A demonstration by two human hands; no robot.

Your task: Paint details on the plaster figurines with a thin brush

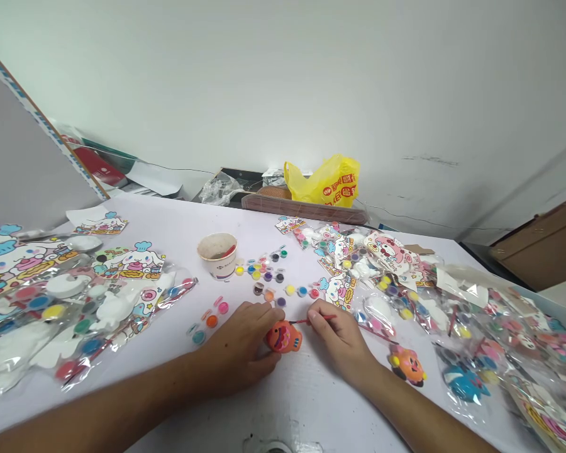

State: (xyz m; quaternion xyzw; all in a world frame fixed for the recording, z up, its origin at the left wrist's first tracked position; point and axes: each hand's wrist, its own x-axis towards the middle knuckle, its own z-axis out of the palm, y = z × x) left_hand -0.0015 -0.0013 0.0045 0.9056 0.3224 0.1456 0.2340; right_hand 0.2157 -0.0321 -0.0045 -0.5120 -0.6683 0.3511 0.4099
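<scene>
Between my hands is a small orange fish-shaped figurine (291, 340) with pink and dark painted patches and blue stripes. My left hand (245, 336) grips it from the left, thumb below and fingers above. In my right hand (336, 330) a thin red paintbrush (329, 317) is pinched, its dark tip at the figurine's upper edge. Just beyond lie small paint pots, among them a yellow pot (290, 290), a blue pot (302, 292) and a red pot (314, 294). An orange pot (212, 321) and a teal pot (199, 338) lie left of my left hand.
A paper cup (217, 257) with a red stick inside stands beyond my hands. Packaged paint kits (122, 302) cover the left side, and more kits (434, 308) the right. Painted orange (408, 365) and blue (466, 382) figurines lie near my right forearm. A yellow bag (327, 181) sits behind.
</scene>
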